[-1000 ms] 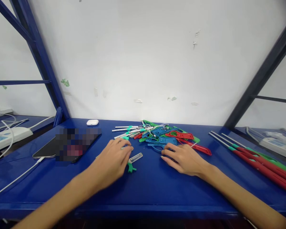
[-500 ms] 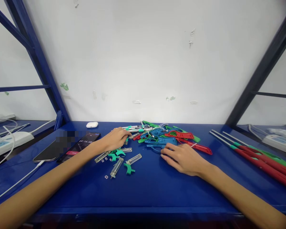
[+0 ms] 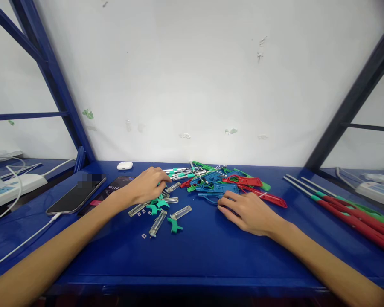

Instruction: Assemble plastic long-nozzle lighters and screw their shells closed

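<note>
My left hand (image 3: 146,184) reaches over small clear tubes with teal end pieces (image 3: 166,212) and lies curled on a bundle of metal rods with teal sleeves (image 3: 179,173); what its fingers grip is hidden. My right hand (image 3: 248,212) rests flat on the blue table (image 3: 192,260), fingers stretched toward a blue plastic handle (image 3: 216,189). That handle belongs to a heap of blue, red and green handle parts (image 3: 237,182) between the hands and the wall.
Two phones (image 3: 78,196) lie at the left, one on a white cable (image 3: 22,243). A white earbud case (image 3: 124,165) sits near the wall. Long red and green rods (image 3: 348,213) lie at the right. Blue shelf posts stand at both sides; power strips lie beyond them.
My left hand moved away from the loose clear tubes, up to the rod bundle, then slid slightly left. The tubes it covered now show. My right hand barely shifted.
</note>
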The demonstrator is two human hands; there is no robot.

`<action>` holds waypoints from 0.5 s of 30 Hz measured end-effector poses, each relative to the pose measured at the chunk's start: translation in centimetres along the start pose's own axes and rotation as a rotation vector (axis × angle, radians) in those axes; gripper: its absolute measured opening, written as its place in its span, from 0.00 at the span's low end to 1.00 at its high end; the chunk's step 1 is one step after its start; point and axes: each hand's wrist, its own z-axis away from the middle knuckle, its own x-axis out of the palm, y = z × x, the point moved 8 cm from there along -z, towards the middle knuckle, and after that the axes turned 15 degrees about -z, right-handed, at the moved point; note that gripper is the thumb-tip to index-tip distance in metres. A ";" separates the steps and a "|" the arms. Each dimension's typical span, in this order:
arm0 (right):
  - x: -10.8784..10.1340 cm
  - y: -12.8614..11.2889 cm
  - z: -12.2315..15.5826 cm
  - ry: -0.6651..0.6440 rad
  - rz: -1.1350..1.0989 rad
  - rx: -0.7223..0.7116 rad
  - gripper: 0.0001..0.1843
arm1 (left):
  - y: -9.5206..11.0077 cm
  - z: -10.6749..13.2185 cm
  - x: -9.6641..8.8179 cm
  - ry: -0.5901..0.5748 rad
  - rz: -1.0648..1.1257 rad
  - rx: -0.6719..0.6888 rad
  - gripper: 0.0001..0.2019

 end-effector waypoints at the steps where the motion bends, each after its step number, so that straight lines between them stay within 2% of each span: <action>1: -0.1 0.0 0.0 0.000 -0.002 0.001 0.22 | -0.1 0.1 -0.1 0.005 0.013 -0.008 0.17; 9: 0.0 0.2 0.2 0.001 -0.032 0.007 0.23 | -0.1 0.6 -0.3 0.003 0.081 -0.005 0.16; 11: 0.0 0.5 0.2 0.006 -0.050 0.017 0.23 | -0.2 0.6 -0.4 0.025 0.083 -0.011 0.17; 13: -0.3 0.8 0.1 0.019 -0.075 0.043 0.23 | -0.1 0.5 -0.8 0.064 0.079 -0.010 0.12; 15: -1.0 0.9 0.1 0.040 -0.100 0.083 0.23 | 0.4 0.5 -1.6 0.116 0.068 0.010 0.16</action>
